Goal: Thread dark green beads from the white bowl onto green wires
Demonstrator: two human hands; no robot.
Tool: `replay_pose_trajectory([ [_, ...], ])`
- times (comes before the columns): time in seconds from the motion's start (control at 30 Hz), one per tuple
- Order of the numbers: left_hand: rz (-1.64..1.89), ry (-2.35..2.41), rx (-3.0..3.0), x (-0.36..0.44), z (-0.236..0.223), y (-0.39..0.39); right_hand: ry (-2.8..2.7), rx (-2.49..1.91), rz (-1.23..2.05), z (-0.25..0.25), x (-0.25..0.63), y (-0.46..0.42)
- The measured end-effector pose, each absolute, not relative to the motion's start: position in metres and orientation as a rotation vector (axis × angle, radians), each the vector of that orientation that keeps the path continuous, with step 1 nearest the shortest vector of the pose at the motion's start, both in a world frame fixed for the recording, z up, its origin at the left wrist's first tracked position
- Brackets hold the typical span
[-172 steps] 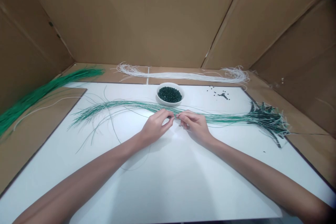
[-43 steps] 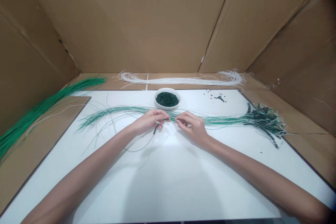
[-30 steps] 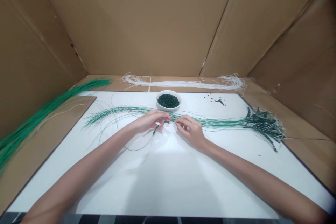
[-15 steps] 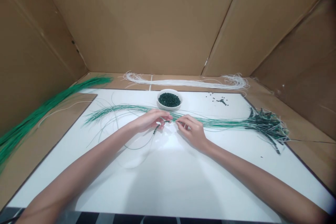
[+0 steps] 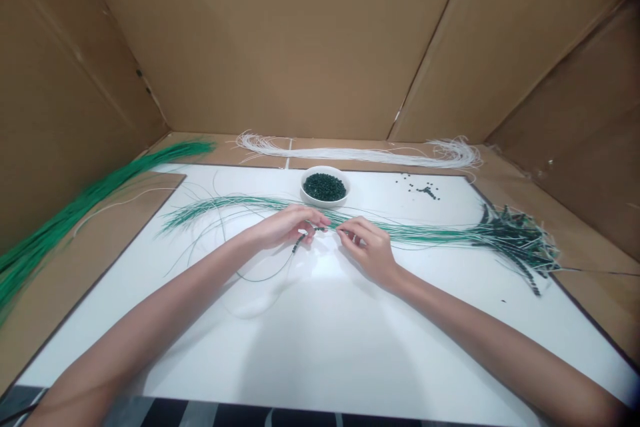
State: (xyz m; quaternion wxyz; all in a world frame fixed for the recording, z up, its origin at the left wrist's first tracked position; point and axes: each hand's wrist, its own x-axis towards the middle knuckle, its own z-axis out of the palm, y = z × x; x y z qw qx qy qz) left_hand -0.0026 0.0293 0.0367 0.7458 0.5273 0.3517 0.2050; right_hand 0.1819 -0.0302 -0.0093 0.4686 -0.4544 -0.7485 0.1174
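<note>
Near the middle of the white board, my left hand (image 5: 295, 225) is closed on a beaded string (image 5: 299, 242), a thin green strand with dark green beads on it. The strand's loose part loops down to the left over the board. Close by on the right, my right hand (image 5: 367, 248) pinches thumb and forefinger together; whatever is between them is too small to make out. Behind both hands runs a bundle of green strings (image 5: 425, 233), its right end a cluster of dark beaded ends (image 5: 517, 240). A white bowl (image 5: 325, 203) of dark green beads stands just beyond my left hand.
Loose beads (image 5: 425, 190) lie scattered at the back right of the white board (image 5: 320, 347). White strings (image 5: 360, 156) stretch along the back edge. A thick green bundle (image 5: 100, 190) lies on the left, and cardboard walls (image 5: 280, 40) enclose the far side.
The view has shifted slightly, so the board and bundles sit a little differently in the picture. Both hands keep almost the same pose beside the bundle.
</note>
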Motion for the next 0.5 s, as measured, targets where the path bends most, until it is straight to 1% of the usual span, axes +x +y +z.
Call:
replay_pose_trajectory([
  [0.23, 0.329, 0.681, 1.04, -0.0093, 0.0386, 0.0363, -1.805, -1.168, 0.297, -0.0082, 0.1823, -0.03],
  [0.5, 0.359, 0.655, 0.996, -0.0094, 0.0353, 0.038, -1.781, -1.215, 0.29, -0.0076, 0.1832, -0.0295],
])
